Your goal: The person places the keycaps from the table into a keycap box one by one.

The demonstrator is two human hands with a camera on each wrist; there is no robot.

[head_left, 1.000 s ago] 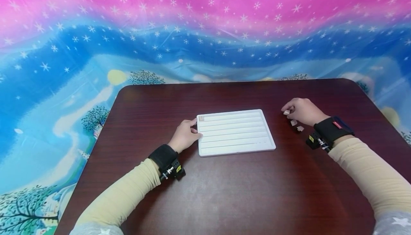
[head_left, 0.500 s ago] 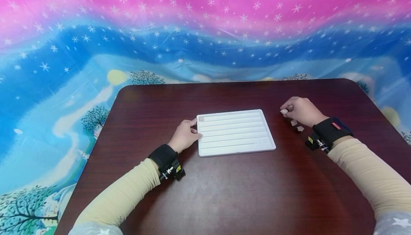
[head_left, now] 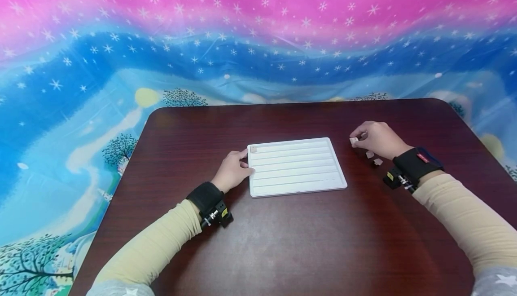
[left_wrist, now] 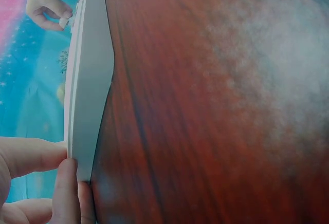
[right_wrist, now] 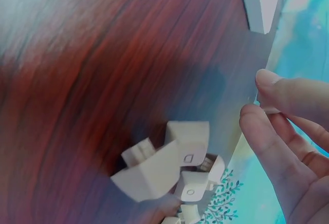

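Observation:
At the left side of a white ridged tray (head_left: 296,168), my left hand (head_left: 232,170) pinches the edge between thumb and fingers. One beige keycap (head_left: 253,149) sits in the tray's far left corner. To the right of the tray, my right hand (head_left: 378,138) pinches another keycap (head_left: 353,142) between thumb and fingertips. The fingers mostly hide this keycap in the right wrist view. Several loose keycaps lie below that hand; a marked keycap (right_wrist: 189,144) and a tipped one (right_wrist: 149,175) with its underside stem showing are among them.
The dark red-brown wooden table (head_left: 282,237) carries everything. Behind it hangs a patterned pink and blue cloth (head_left: 258,53). Each wrist wears a black strap with a small camera (head_left: 224,215).
My right hand has picked up a keycap from beside the loose ones and shifted slightly left with it, turning it in the fingertips. The left hand and tray have stayed put.

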